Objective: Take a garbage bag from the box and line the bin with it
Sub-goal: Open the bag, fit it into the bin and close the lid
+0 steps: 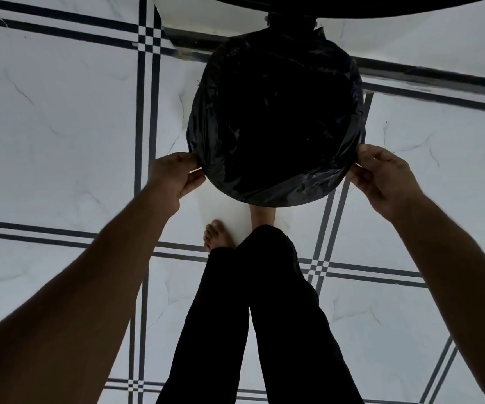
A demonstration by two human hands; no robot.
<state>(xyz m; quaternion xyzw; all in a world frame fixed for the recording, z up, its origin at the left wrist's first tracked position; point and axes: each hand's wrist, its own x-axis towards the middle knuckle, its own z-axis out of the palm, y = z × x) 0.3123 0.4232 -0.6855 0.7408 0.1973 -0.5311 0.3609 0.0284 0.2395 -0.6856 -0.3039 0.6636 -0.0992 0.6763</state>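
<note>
Below, a crinkled glossy black garbage bag (276, 118) drapes over the round bin's mouth. Left hand (174, 176) and right hand (384, 177) each pinch its rim above pale marbled floor tiles (60, 126).

A black garbage bag (276, 118) lies stretched over the round bin — the left hand (174, 176) and right hand (384, 176) pinch its edge at opposite sides, above a white tiled floor (60, 126).
</note>
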